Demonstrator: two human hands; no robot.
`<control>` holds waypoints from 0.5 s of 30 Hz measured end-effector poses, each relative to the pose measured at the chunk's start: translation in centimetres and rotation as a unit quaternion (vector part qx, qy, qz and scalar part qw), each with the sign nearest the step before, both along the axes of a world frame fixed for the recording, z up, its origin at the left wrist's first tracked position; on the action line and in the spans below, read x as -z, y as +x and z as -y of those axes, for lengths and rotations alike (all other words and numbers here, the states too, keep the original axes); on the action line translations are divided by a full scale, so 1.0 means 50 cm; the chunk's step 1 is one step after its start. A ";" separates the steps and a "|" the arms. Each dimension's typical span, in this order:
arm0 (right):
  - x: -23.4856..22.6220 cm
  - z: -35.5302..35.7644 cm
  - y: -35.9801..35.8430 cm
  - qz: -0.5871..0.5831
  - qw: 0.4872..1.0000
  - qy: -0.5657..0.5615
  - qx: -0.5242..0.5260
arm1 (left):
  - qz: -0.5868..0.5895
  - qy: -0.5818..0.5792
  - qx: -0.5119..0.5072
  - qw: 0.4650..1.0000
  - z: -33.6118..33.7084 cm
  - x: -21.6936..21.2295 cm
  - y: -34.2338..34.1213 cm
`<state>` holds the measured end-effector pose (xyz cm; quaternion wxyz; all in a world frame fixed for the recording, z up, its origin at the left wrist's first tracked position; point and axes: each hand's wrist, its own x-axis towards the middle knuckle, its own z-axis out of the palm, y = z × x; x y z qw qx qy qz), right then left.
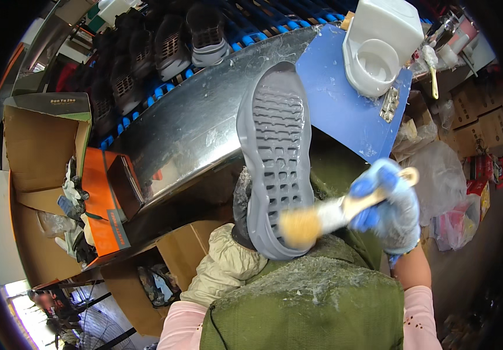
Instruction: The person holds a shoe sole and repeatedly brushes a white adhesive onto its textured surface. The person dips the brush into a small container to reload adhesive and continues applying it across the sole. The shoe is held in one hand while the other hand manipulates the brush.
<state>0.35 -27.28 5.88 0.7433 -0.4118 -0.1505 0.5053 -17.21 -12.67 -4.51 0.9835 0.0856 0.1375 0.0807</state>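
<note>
A grey shoe sole (280,157) is held up in front of me, its hollowed inner side with ridges and square pockets facing up. My left hand (241,198), in a dark glove, grips it by the left edge; most of the fingers are hidden behind the sole. In a blue-and-white glove, my right hand (387,201) is closed round the wooden handle of a paintbrush (328,217). The tan bristles, slightly blurred, lie over the sole's near end. A green apron (304,309), smeared with whitish residue, covers my lap.
Beyond the sole runs a metal ledge (199,125), and behind it blue rollers carry several dark shoes (207,35). A white pot with a round cup (374,64) stands on a blue board (336,87). Open cardboard boxes (44,146) stand at left; plastic bags (435,175) lie at right.
</note>
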 end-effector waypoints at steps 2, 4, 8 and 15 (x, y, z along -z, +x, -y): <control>-0.016 -0.015 0.038 0.019 0.997 0.048 0.059 | -0.007 -0.001 -0.009 1.000 0.002 0.009 -0.007; -0.054 -0.058 0.073 0.065 0.991 0.104 0.053 | -0.015 -0.010 -0.015 1.000 0.007 0.012 -0.009; -0.099 -0.210 0.073 0.388 0.896 0.177 0.124 | -0.024 -0.024 -0.018 0.999 0.031 0.011 -0.017; -0.078 -0.345 0.053 0.838 0.485 0.171 0.181 | -0.026 -0.053 0.011 0.998 0.070 0.021 -0.027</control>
